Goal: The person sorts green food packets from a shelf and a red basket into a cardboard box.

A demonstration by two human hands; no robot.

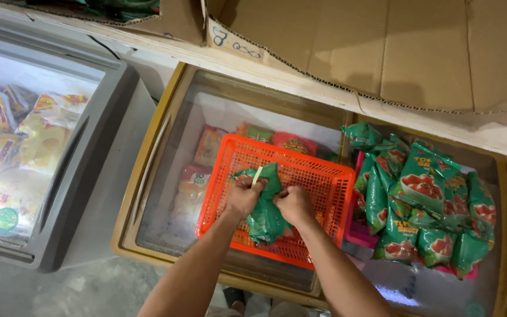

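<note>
Both hands, L (245, 196) & R (293, 204), clamped on green bag (265, 218) over orange basket (277, 202), basket resting on freezer lid (171, 176) as work surface.

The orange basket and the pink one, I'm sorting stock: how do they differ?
The orange basket sits on the freezer's glass lid; the pink basket sits to its right. The orange basket holds one green pouch, gripped by both hands; the pink basket is heaped with green pouches and mostly hidden. Both are plastic.
</note>
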